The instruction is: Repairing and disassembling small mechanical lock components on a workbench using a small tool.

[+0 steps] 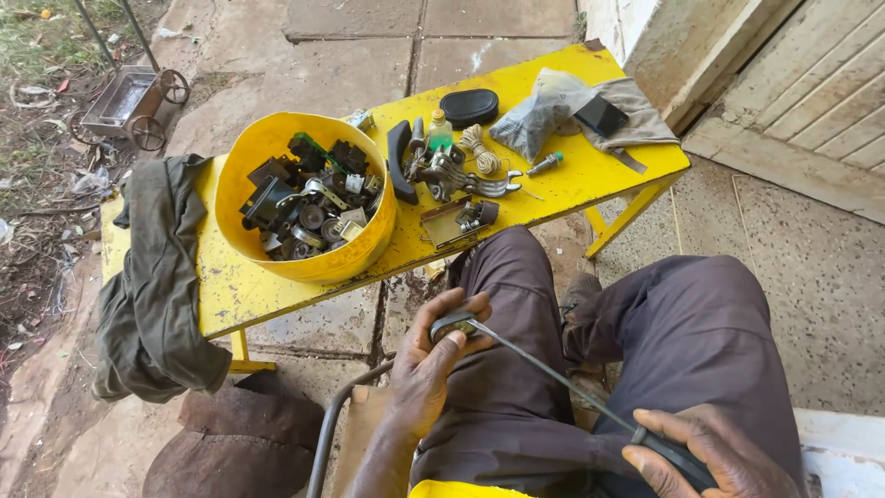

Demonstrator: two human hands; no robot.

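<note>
My left hand (433, 360) grips a small grey metal part (454, 326) over my lap. A long thin screwdriver (553, 376) has its tip on that part. Its black handle sits in my right hand (705, 456), low at the right. Both hands rest above my dark purple trousers (682, 323). A yellow table (590, 175) stands just ahead of my knees.
On the table sit a yellow bowl (277, 138) of dark mechanical parts, loose metal parts (452, 171), a black oval case (468, 106), a plastic bag (539, 115) and a grey cloth (636, 115). An olive garment (152, 277) hangs off its left end. A small rusty cart (129, 101) stands far left.
</note>
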